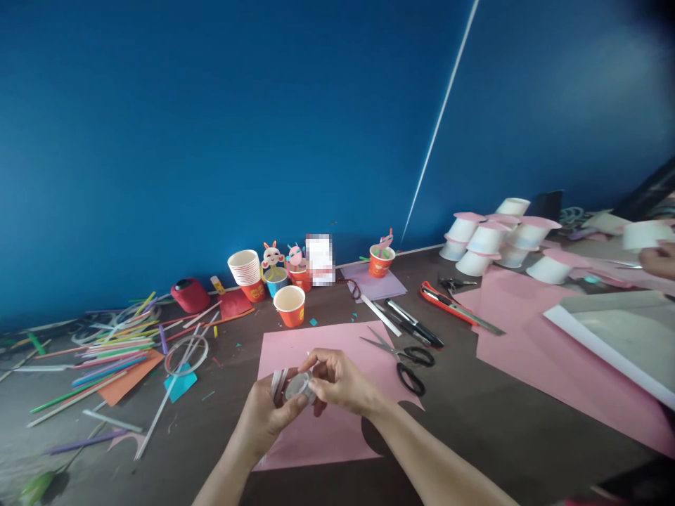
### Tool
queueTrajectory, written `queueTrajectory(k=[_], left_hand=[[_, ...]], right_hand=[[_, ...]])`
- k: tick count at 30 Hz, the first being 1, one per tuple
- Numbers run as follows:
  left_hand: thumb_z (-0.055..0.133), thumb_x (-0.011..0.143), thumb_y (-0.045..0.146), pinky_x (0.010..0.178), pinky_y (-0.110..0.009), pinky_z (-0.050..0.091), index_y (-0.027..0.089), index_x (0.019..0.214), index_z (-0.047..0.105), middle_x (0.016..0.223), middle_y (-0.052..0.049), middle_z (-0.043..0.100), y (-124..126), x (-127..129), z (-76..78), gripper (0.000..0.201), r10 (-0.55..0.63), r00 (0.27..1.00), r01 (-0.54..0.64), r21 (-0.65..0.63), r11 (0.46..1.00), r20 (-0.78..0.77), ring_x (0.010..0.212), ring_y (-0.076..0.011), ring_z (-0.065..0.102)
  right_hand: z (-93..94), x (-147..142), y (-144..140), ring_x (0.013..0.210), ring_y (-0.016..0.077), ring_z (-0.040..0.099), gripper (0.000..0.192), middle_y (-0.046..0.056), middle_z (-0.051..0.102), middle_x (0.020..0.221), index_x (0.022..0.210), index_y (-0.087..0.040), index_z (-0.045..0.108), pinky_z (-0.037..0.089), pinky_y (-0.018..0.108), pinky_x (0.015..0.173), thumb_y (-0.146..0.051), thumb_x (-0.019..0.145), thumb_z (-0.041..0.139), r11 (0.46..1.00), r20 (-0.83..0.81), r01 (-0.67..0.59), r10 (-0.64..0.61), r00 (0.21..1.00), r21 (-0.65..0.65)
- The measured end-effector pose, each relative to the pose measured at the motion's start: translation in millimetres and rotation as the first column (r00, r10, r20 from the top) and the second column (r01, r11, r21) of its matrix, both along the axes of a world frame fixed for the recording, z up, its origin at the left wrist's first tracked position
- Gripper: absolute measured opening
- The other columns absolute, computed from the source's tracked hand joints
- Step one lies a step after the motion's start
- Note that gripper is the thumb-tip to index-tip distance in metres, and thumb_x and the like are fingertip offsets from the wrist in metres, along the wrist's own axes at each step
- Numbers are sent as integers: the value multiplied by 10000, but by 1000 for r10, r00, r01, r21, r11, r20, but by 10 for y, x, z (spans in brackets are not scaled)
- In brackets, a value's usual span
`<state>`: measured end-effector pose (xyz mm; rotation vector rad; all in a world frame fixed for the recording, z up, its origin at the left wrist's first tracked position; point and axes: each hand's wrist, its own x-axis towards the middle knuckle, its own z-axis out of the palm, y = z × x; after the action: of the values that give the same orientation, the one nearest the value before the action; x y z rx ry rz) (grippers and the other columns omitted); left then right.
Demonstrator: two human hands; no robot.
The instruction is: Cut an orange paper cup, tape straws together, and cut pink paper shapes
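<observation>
both hands hold a small clear tape roll (298, 386) at 6 o'clock over the pink paper (337, 344); left hand (268, 411) cups it, right hand (342, 383) fingertips pinch its rim. best to steady the roll with the left, pick the tape end cleanly. scissors (406, 358) at 3 o'clock.

You are holding a small roll of clear tape (298, 386), a shallow ring with a pale, greyish translucent look, low in the frame just left of centre. It sits tilted, its round open face turned up and toward you, so you see into its hollow middle. Your left hand (268, 414) cups it from below and the left, thumb against its near edge. Your right hand (340, 383) meets it from the right, fingertips pinched on its upper rim. Just left of the roll, a few thin whitish strips (277, 384) stand upright between your left fingers; what they are cannot be made out.
</observation>
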<state>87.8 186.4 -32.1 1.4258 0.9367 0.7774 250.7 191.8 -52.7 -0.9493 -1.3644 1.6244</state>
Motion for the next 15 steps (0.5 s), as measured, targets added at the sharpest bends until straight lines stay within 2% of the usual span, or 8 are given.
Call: queueTrajectory(k=[8,15], left_hand=[[574,706,345,634,-245,386,134,931,582,726,-49,604,-12,3,2,309,-41,998,42,-12,999,40,692,-175,535],[597,678,375,596,-227,378,134,917,595,649,-22,577,6,-13,-23,339,-8,1000,9,8,1000,-28,638,-157,521]], right_hand=[[36,-8,-11,415,97,549,199,-27,558,549,855,-139,526,473,225,415,-180,675,449,1000,-27,4,-4,1000,-24],[18,3,-4,439,99,564,216,-24,571,589,865,-147,515,475,217,419,-158,656,460,1000,-15,-15,15,1000,-27]])
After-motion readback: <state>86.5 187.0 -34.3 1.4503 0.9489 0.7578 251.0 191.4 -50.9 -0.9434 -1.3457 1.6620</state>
